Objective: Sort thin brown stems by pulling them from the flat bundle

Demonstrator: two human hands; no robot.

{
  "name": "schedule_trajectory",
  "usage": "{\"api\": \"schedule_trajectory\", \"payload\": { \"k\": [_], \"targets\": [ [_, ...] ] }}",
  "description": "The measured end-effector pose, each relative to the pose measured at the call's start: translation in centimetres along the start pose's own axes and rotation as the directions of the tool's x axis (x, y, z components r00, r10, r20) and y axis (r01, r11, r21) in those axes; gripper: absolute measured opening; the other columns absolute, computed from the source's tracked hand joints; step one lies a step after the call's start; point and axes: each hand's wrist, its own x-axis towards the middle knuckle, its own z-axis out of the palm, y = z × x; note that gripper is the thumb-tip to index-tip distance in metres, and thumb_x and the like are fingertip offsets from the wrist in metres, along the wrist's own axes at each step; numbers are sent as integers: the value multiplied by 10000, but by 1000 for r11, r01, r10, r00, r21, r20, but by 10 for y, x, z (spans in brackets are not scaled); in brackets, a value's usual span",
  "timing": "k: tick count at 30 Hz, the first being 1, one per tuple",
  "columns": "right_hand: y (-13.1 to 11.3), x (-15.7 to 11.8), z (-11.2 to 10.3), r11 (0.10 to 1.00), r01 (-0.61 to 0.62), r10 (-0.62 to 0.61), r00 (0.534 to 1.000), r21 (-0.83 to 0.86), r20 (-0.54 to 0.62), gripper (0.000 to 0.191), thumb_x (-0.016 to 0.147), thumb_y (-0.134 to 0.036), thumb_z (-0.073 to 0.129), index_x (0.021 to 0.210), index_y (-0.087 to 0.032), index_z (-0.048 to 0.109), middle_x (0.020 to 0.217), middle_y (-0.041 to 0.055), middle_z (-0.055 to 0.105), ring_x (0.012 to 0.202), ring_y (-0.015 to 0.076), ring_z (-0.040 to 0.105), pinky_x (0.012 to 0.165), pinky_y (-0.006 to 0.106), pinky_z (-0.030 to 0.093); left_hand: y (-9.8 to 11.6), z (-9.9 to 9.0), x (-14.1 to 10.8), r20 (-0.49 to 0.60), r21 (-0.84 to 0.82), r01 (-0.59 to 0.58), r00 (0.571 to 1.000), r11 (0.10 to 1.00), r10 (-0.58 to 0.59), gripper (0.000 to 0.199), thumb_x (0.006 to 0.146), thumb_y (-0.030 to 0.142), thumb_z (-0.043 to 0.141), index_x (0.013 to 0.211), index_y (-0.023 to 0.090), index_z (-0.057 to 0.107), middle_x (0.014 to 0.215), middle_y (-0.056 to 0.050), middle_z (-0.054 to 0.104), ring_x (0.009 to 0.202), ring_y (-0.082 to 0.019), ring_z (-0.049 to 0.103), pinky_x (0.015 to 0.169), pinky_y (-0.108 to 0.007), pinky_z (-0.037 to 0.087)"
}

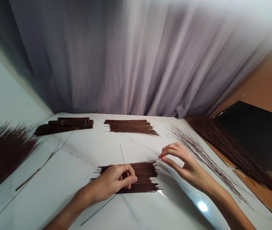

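While the pile of thin brown sticks (145, 171) is lying on the table (102, 210), the left hand (120, 180) is curling around one slanting stick (122, 155); the right hand (182, 159) is pinching nearly closed, its hold unclear; sticks are seemingly proving light, springy, snappable, suiting mid-length grips.

glossy white tabletop (83, 147); soft cloth curtain (136, 64)

Likely home room: long grey curtain (136, 57) behind glossy marble-look table (88, 147).
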Motion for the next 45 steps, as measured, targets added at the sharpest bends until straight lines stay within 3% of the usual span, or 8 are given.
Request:
{"api": "schedule_trajectory", "payload": {
  "k": [3,6,8,11,18,33,40,45],
  "targets": [
    [-21,2,16,965,186,-209,971,-183,-118,290,1031,-151,473,1245,-263,632,1092,51,688,1012,236,546,905,410,400,0,5,1,-15,25,1,1000,1000,-1,246,953,439,576,884,212,640,766,27,616,697,-152,494,624,-254,353],
    [-47,4,39,857,311,-361,931,-412,-47,511,1011,-58,400,1473,-259,485,1214,69,660,1016,245,515,921,418,365,1,13,1,-17,45,-20,1000,999,21,218,921,399,614,819,209,636,741,35,568,691,-152,484,628,-255,350],
    [-55,5,51,791,324,-372,928,-519,13,544,999,-64,421,1513,-243,445,1223,84,639,989,254,496,930,426,347,2,16,1,-1,47,-32,999,998,32,190,911,365,619,811,206,641,755,30,571,702,-155,488,643,-257,358],
    [-48,4,57,760,277,-345,939,-588,-3,461,946,-44,486,1372,-194,583,1149,88,642,948,261,468,912,417,340,1,17,1,19,56,-19,1000,998,18,196,916,370,613,824,201,652,729,36,541,682,-150,461,626,-255,348],
    [-16,-3,58,820,215,-286,957,-530,-54,367,756,55,569,997,-203,672,1019,41,649,853,224,440,840,367,352,-9,13,5,-32,36,17,999,999,-16,267,933,469,605,869,212,641,727,50,500,691,-143,432,611,-242,337],
    [-19,-1,55,874,144,-154,988,-464,18,361,673,82,590,876,-214,627,1007,22,633,905,223,462,846,367,350,-18,5,12,-133,89,-15,991,996,26,283,968,476,561,852,224,613,740,55,500,679,-138,408,614,-251,316],
    [-19,-1,55,900,111,-129,992,-421,-15,259,866,-15,603,968,-244,670,1031,47,632,903,226,496,825,368,407,-17,6,12,-105,64,-28,994,998,35,281,959,473,568,849,219,614,758,47,528,691,-141,429,632,-246,337],
    [-16,-3,35,949,35,-53,997,-312,-51,336,1019,-222,519,1353,-257,546,1191,106,596,1028,248,551,866,407,485,-14,2,11,-106,48,-25,994,999,30,288,952,471,568,848,207,618,759,30,587,689,-147,470,632,-247,349]
  ]
}}
